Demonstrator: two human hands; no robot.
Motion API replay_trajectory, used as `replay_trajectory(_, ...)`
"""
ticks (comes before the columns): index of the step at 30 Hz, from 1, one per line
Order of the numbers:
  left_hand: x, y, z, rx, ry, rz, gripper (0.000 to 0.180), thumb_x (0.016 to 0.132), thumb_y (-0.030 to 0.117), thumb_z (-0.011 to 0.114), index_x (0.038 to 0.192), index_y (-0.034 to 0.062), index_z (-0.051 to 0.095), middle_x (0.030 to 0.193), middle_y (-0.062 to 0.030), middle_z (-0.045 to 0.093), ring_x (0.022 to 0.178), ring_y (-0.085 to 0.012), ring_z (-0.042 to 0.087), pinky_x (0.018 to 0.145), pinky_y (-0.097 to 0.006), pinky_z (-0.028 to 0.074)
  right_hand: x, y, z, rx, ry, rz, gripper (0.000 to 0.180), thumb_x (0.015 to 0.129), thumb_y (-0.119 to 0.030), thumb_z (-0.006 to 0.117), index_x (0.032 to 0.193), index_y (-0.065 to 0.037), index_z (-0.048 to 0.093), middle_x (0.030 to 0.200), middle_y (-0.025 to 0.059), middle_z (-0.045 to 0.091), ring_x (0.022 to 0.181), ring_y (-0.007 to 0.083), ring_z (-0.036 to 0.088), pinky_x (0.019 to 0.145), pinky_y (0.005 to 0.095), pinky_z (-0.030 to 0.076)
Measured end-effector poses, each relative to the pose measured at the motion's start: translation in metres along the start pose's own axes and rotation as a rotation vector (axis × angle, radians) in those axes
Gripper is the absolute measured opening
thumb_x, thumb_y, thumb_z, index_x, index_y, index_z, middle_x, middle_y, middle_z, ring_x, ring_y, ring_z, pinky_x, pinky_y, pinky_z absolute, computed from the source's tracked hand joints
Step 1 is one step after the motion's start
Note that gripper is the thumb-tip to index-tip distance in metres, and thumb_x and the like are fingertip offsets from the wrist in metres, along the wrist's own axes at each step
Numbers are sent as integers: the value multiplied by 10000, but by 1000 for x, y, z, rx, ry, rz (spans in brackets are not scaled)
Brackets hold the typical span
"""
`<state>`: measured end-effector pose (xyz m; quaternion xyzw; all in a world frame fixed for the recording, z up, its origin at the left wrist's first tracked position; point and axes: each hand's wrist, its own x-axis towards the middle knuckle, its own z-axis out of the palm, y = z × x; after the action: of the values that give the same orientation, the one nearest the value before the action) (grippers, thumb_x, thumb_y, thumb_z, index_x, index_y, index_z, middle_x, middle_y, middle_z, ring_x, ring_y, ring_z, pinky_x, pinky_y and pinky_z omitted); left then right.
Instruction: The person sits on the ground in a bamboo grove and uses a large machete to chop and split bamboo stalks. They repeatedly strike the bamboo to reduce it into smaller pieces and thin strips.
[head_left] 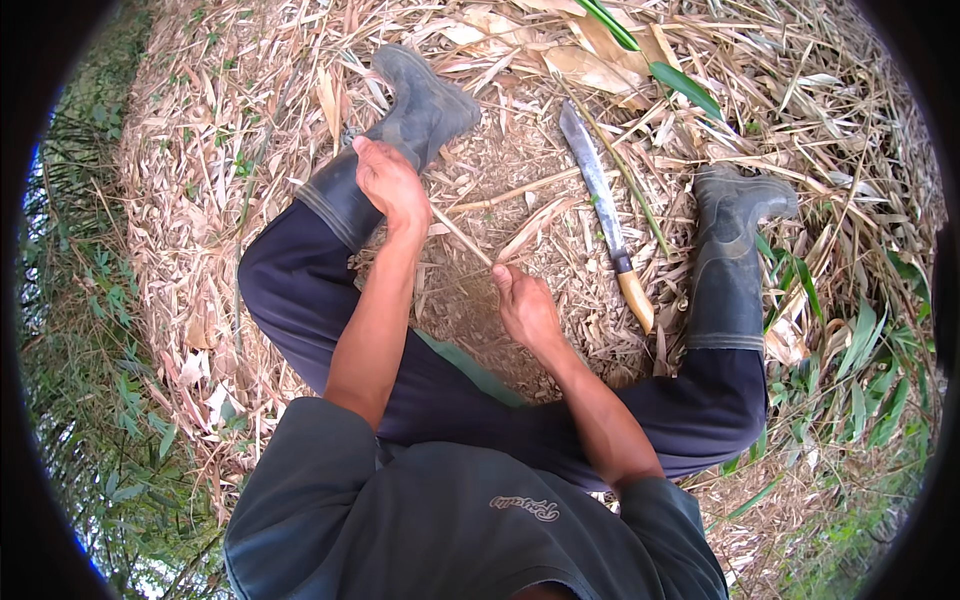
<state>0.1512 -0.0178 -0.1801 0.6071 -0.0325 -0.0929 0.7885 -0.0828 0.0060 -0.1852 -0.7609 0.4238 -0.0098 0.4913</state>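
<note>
I sit on the ground with my legs apart in dark trousers and grey rubber boots. A thin pale bamboo strip [462, 237] runs between my two hands. My left hand [391, 184] is closed on its far end, close to my left boot [415, 125]. My right hand [526, 305] grips the near end, low between my knees. A machete [603, 205] with a pale wooden handle lies flat on the dry leaves, to the right of my right hand and left of my right boot [733, 250]. Neither hand touches it.
Dry bamboo leaves and husks [230, 120] cover the ground all round. Green bamboo leaves [660, 60] lie at the top, more green foliage [860, 380] at the right and a thicket [80, 330] at the left.
</note>
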Motion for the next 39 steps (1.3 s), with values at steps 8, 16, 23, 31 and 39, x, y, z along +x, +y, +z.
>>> replay_trajectory(8,-2,-5,4,164,29,315,544,1115,372,374,664,74,318,609,28,342,581,-105,313,539,-317,258,5,1,1,16,-3,44,484,1087,-397,379,1130,-3,658,732,289,646,700,493,637,670,570,501)
replay_trajectory(16,-15,9,7,205,-6,325,549,1092,450,409,695,71,400,617,42,358,571,-84,341,508,-277,273,7,0,6,0,-3,135,602,1078,-491,331,1184,6,654,798,317,659,824,504,663,812,589,505)
replay_trajectory(23,-9,3,1,186,3,378,538,1088,463,408,700,91,415,598,48,353,539,-73,345,482,-256,267,10,-7,5,9,-22,214,575,1066,-504,368,1168,-32,681,914,315,682,947,496,661,884,559,503)
replay_trajectory(31,21,7,1,345,-196,370,343,1079,328,421,979,24,543,866,-93,587,814,-236,593,796,-386,481,11,-6,-73,-145,159,-66,608,1033,-549,451,812,-43,704,510,89,528,475,231,521,527,423,460)
replay_trajectory(39,-12,42,7,1019,-1359,1089,298,989,287,600,1163,51,652,1104,-131,681,1074,-301,632,929,-448,452,-5,4,-182,-621,279,-195,509,986,-509,558,781,-70,713,614,170,637,617,387,652,605,492,508)
